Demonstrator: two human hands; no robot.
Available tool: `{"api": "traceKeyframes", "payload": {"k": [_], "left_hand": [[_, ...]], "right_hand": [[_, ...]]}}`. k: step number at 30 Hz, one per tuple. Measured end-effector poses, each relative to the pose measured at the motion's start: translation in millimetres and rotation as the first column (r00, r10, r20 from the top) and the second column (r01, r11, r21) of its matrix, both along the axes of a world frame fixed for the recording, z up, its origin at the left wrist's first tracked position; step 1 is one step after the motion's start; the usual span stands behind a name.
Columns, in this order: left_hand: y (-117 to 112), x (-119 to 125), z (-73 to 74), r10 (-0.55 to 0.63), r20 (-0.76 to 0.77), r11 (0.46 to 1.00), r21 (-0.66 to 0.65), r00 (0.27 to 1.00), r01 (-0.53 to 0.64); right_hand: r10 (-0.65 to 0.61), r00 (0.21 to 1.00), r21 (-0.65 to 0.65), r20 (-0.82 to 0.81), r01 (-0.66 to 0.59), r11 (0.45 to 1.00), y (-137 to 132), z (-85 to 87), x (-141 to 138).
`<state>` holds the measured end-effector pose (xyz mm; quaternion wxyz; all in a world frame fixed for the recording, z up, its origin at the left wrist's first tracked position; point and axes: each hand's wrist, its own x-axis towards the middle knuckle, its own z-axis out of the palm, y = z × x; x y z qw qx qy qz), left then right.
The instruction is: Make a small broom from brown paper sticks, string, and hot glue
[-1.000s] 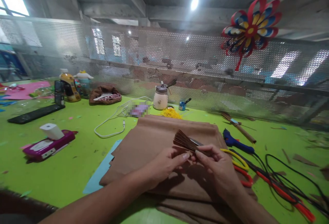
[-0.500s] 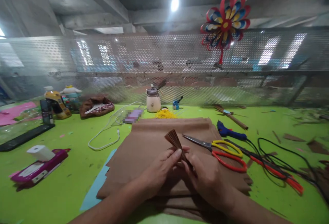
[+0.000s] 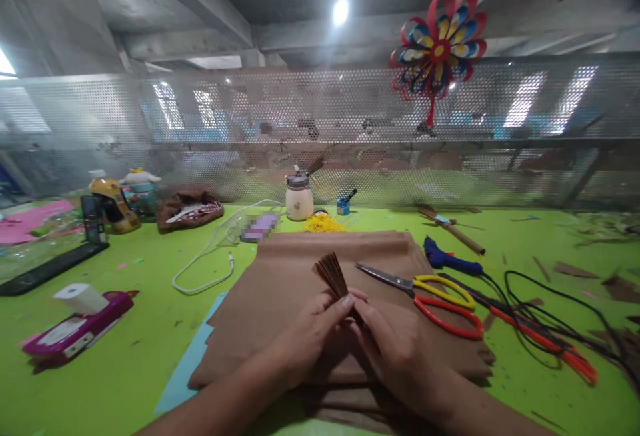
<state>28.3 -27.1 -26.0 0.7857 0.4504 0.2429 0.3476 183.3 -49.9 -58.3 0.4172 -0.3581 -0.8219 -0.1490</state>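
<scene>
My left hand (image 3: 306, 333) and my right hand (image 3: 395, 346) meet over a stack of brown paper sheets (image 3: 285, 293) on the green table. Both pinch the lower end of a small bundle of brown paper strips (image 3: 331, 273), which fans out upward and to the left. My left thumb presses on the bundle from above; my right fingers close on it from the right. Scissors with yellow and red handles (image 3: 431, 294) lie on the brown sheets just right of my hands.
A blue glue gun (image 3: 447, 257) and black and red cables (image 3: 543, 316) lie to the right. A white cable (image 3: 207, 259), a jar (image 3: 299, 197), a yellow tuft (image 3: 324, 223) and a magenta device (image 3: 75, 326) sit left and behind. A perforated metal screen (image 3: 200, 136) with a paper pinwheel (image 3: 437, 43) closes the back.
The view swung right, then steadied. The strip bundle has turned more upright in my hands, and my right hand has slid closer along it. The scissors came fully into sight.
</scene>
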Motion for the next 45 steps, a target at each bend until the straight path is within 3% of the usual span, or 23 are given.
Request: {"api": "traceKeyframes", "payload": {"k": [4,9,13,24,26,29,31,37,45], "left_hand": [[4,0,1.8,0.022,0.023,0.998,-0.056,0.999,-0.020],[10,-2,3.7,0.040,0.018,0.995,-0.087,0.999,-0.039],[12,-4,2.7,-0.043,0.028,0.994,-0.097,0.999,0.045],[12,-4,-0.3,-0.034,-0.073,0.998,-0.048,0.997,0.031],[12,-3,-2.0,-0.045,-0.106,0.998,-0.037,0.993,0.041],[10,-2,-4.4,-0.082,-0.164,0.997,-0.017,0.983,0.080],[8,0,-5.1,-0.091,-0.225,0.995,0.023,0.970,0.098],[4,-1,-3.2,-0.064,-0.397,0.959,0.229,0.916,0.166],[4,0,-1.1,-0.008,-0.405,0.959,0.256,0.914,0.122]], "right_hand": [[0.007,0.989,-0.170,-0.150,-0.033,0.985,-3,4.1,4],[-0.081,0.923,-0.420,-0.376,-0.092,0.903,-2,16.5,12],[-0.165,0.884,-0.474,-0.437,-0.071,0.878,7,21.3,19],[-0.145,0.870,-0.577,-0.471,-0.179,0.797,14,20.2,19],[-0.174,0.828,-0.628,-0.533,-0.249,0.738,16,22.3,20],[-0.282,0.717,-0.714,-0.637,-0.412,0.566,19,25.8,19],[-0.329,0.663,-0.720,-0.673,-0.485,0.496,19,28.7,18],[-0.313,0.705,-0.731,-0.637,-0.423,0.535,14,44.3,10],[-0.271,0.742,-0.736,-0.613,-0.412,0.537,22,53.9,8]]}}
